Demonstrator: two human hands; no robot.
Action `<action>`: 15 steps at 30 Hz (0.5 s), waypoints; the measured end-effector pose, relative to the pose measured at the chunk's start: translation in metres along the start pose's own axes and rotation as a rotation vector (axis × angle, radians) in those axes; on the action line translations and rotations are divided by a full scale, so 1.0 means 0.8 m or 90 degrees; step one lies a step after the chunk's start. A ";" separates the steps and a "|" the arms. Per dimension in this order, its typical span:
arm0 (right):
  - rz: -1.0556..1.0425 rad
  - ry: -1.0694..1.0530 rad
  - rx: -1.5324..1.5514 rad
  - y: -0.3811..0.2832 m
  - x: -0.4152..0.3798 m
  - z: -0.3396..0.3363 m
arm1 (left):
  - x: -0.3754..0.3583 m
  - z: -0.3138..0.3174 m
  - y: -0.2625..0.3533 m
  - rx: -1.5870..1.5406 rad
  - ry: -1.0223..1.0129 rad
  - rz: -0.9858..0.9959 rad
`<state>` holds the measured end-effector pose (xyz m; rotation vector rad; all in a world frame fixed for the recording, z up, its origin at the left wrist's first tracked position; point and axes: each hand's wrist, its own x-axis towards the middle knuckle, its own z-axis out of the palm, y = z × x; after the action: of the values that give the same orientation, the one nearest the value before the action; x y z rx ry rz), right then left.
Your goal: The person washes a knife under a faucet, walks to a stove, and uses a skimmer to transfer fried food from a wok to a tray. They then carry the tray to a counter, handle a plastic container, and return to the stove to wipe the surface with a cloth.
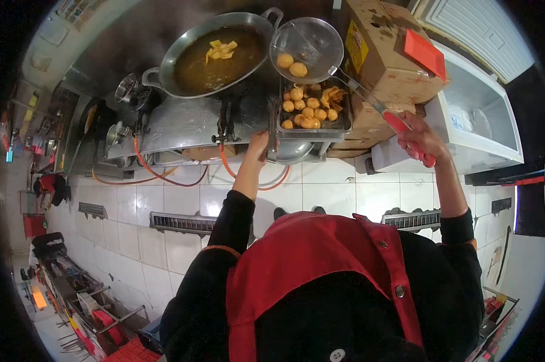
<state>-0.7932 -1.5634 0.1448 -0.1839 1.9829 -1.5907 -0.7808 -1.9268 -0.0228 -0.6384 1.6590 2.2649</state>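
My right hand (420, 140) is closed round the red handle (397, 122) of a wire strainer (307, 48). Two round golden fried balls (291, 64) lie in its mesh, above a metal tray (346, 124). Several more fried balls (308, 113) and some folded fried pieces (333, 96) fill the tray. My left hand (259, 147) is at the counter's front edge, beside the tray's left side; its fingers are partly hidden. To the left, a large two-handled wok (188, 51) holds brown oil with yellow pieces (221, 50) in it.
Cardboard boxes (375, 72) stand right of the tray, with a red-orange object (425, 54) on top. Further right is a white glass-fronted case (477, 145). Orange hoses (224, 161) hang below the metal counter (176, 123). Floor drains (182, 222) lie in the tiled floor.
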 end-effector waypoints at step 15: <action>-0.061 0.120 -0.280 0.126 -0.002 0.034 | 0.051 0.039 -0.061 -0.045 0.016 -0.069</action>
<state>-0.7530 -1.5577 0.0490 -0.3136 2.4882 -1.2429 -0.8000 -1.8834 -0.0759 -0.7577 1.5233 2.2554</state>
